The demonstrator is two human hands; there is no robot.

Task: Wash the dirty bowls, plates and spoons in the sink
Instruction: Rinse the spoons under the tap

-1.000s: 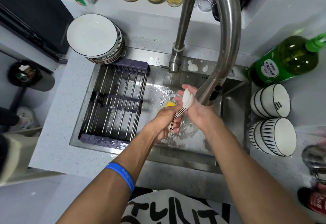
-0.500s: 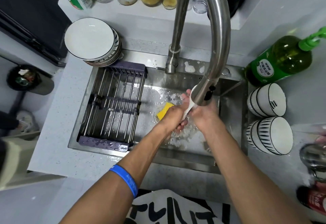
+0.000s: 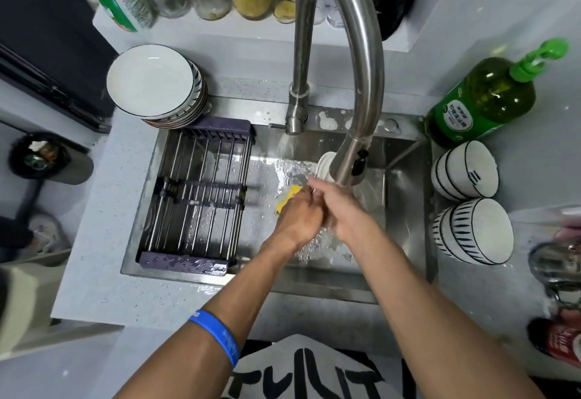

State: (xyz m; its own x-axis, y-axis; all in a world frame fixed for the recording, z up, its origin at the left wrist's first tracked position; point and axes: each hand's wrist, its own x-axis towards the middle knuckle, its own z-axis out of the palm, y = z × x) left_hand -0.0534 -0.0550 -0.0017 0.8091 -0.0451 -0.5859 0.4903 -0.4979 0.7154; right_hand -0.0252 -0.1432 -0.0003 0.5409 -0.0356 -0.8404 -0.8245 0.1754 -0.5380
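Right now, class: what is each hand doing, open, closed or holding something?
Left hand: closed on the white spoon's handle.
Right hand: also gripping the spoon, under the faucet.

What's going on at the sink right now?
A person is rinsing a white spoon under the faucet. Both hands meet over the sink: the left hand and the right hand both hold the spoon, its bowl up by the spout. A yellow sponge lies in the basin behind the left hand. The drying rack holds nothing; stacked plates and two stacks of bowls sit on the counter.
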